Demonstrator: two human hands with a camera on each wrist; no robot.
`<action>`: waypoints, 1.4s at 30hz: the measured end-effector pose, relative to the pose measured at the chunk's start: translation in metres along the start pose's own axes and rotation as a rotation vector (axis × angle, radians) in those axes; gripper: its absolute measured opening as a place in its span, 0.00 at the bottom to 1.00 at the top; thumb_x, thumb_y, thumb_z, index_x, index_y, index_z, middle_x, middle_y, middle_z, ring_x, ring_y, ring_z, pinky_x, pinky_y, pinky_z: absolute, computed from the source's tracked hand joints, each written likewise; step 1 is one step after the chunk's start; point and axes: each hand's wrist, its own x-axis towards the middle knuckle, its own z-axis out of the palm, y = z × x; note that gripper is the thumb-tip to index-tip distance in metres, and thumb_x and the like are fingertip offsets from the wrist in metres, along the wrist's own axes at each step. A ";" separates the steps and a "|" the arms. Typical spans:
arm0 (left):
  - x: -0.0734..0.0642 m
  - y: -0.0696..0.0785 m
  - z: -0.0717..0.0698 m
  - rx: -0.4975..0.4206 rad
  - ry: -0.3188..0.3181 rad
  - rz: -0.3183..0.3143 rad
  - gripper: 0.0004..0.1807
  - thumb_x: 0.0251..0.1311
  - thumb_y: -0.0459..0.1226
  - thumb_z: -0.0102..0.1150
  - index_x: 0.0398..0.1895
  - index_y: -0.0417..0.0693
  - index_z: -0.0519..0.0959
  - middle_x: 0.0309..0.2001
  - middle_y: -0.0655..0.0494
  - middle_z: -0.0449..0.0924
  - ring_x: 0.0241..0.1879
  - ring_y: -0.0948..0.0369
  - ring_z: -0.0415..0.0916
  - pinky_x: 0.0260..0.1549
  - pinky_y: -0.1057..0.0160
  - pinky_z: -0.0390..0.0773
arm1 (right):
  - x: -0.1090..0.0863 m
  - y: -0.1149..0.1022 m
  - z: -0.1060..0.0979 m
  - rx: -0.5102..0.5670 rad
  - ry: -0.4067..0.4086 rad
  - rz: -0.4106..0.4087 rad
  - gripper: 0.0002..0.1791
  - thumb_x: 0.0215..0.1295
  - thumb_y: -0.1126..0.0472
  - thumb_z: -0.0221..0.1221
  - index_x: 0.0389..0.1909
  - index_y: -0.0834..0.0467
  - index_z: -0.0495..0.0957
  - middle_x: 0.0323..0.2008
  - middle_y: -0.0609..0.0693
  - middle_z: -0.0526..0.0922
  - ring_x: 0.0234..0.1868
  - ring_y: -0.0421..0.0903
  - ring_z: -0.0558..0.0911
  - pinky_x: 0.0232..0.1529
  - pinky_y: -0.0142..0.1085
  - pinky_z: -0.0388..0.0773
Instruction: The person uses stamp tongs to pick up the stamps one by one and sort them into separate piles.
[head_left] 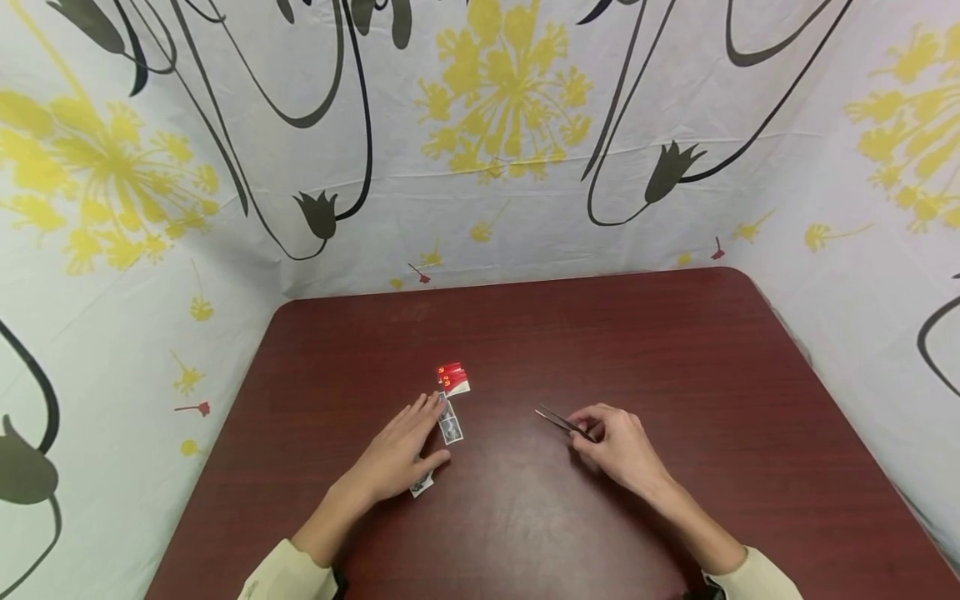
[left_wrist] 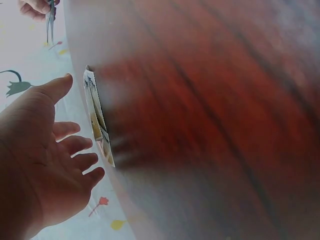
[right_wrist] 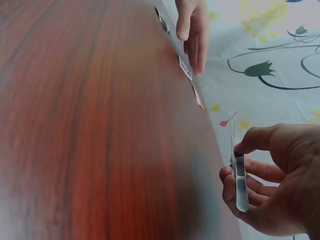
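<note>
My left hand (head_left: 401, 454) is spread palm down with straight fingers over a row of small stamps. Grey-and-white stamps (head_left: 450, 427) show beside its fingertips, and another stamp (head_left: 422, 484) peeks out below the thumb; the palm hides whatever lies between. Whether the fingers touch the stamps I cannot tell. Red stamps (head_left: 452, 377) with yellow emblems overlap just beyond the fingertips. In the left wrist view the stamps (left_wrist: 95, 110) have perforated edges. My right hand (head_left: 618, 446) pinches metal tweezers (right_wrist: 241, 185) between thumb and fingers, tips pointing left and apart, gripping nothing.
The dark red-brown table (head_left: 675, 358) has rounded far corners. A white cloth (head_left: 510, 233) with yellow flowers and dark tulips hangs behind and along both sides of it.
</note>
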 end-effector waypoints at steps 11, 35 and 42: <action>0.001 -0.001 0.001 0.009 -0.017 0.004 0.46 0.74 0.56 0.61 0.86 0.46 0.56 0.84 0.45 0.51 0.84 0.48 0.47 0.79 0.46 0.52 | 0.006 -0.010 0.012 0.037 -0.098 0.022 0.08 0.63 0.69 0.71 0.42 0.57 0.90 0.28 0.43 0.86 0.25 0.37 0.78 0.23 0.31 0.75; 0.002 -0.002 0.002 0.028 -0.053 -0.005 0.46 0.73 0.54 0.64 0.85 0.46 0.57 0.85 0.47 0.52 0.84 0.49 0.47 0.80 0.47 0.51 | 0.019 -0.033 0.047 0.172 -0.245 0.016 0.08 0.68 0.68 0.68 0.46 0.61 0.89 0.25 0.43 0.83 0.18 0.38 0.78 0.19 0.31 0.75; 0.002 -0.003 0.004 0.042 -0.059 -0.007 0.46 0.73 0.55 0.64 0.85 0.46 0.58 0.85 0.47 0.52 0.84 0.50 0.47 0.80 0.48 0.51 | 0.024 -0.040 0.055 0.205 -0.273 0.046 0.08 0.69 0.67 0.69 0.46 0.62 0.90 0.26 0.48 0.86 0.17 0.40 0.79 0.19 0.31 0.76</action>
